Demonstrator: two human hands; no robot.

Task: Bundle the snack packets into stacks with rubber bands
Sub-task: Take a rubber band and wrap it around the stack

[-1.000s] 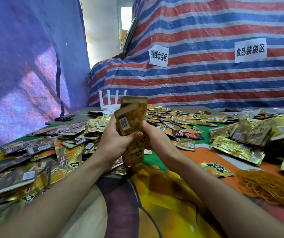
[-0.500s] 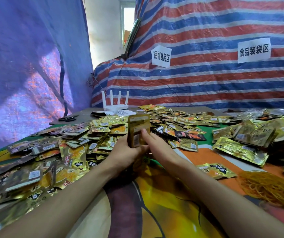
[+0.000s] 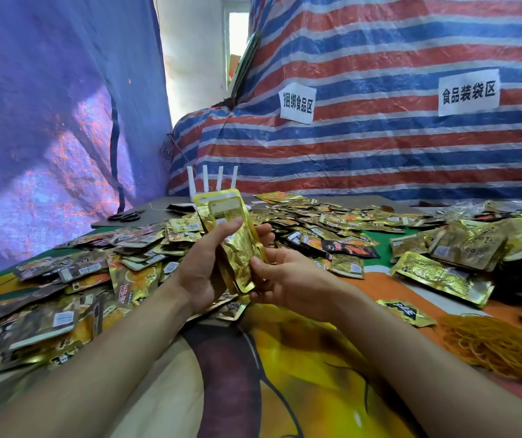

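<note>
A stack of gold snack packets [image 3: 236,241] is gripped in the left hand [image 3: 202,270], thumb in front, fingers [image 3: 267,231] curled behind. Its lower edge is pinched by the right hand [image 3: 291,279]

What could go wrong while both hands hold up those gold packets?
The stack of gold packets looks unbanded and uneven, its top edges staggered, so shiny packets might slip from the left hand and right hand. The rubber bands lie off to the right, so one hand probably must let go to fetch one. Dropped packets could mix into the loose packets below.
</note>
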